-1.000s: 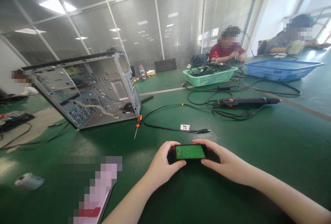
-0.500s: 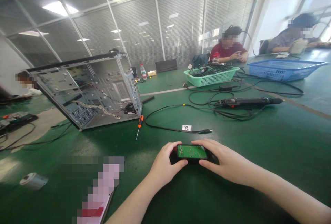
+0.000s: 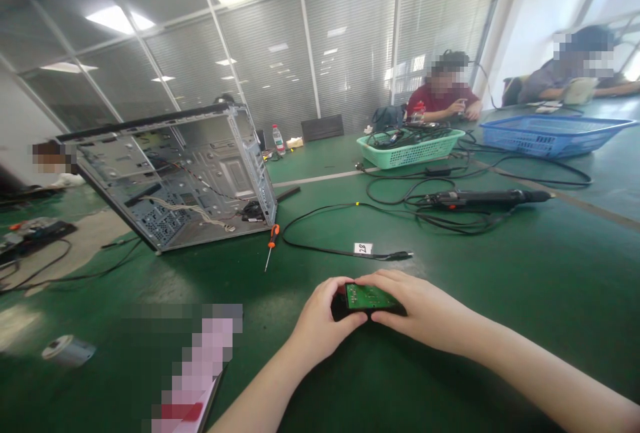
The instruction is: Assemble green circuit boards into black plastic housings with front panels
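Observation:
Between my hands is a small green circuit board (image 3: 367, 296) set in a black casing, just above or on the green table; I cannot tell which. My left hand (image 3: 323, 320) wraps round its left end, thumb at the front edge and fingers behind. My right hand (image 3: 425, 310) grips the right part from above, its fingers covering some of the board. Beyond them lie a black cable end (image 3: 400, 256) and a white label marked 28 (image 3: 363, 248). An orange-handled screwdriver (image 3: 272, 240) rests farther left.
An open computer case (image 3: 240, 183) stands at the left. A black electric screwdriver (image 3: 480, 198) with its cord lies at the right, before a green basket (image 3: 420, 151) of cables and a blue basket (image 3: 550, 138). A metal cylinder (image 3: 69, 351) is near left. Two people sit across the table.
My right hand has slid left along the circuit board and now covers more of it, its thumb close to my left thumb. My left hand keeps its hold. The view has shifted slightly.

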Available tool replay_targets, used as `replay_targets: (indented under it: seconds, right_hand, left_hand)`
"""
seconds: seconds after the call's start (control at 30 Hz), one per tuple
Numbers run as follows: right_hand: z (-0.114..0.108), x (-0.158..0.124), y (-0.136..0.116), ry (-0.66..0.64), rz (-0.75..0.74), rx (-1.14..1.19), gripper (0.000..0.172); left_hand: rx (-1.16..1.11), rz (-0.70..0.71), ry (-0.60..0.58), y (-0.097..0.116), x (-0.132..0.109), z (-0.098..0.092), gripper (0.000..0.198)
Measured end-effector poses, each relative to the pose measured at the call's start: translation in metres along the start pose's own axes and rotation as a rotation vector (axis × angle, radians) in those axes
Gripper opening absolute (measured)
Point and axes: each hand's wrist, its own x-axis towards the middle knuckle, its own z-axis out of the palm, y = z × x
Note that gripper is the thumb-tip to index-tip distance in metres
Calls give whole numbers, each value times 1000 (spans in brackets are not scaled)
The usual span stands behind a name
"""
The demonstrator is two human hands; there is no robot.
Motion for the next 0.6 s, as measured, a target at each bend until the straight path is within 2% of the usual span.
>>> replay_targets:
  seconds: [0.33,0.6]
  right_hand:
    - [6,-5,8,20,-8,17,44]
    - [3,8,-3,71,-60,-51,25]
  left_hand:
    - [2,-11,-10,2,0,-1,42]
    - [-12,21,10,-3,1,2,42]
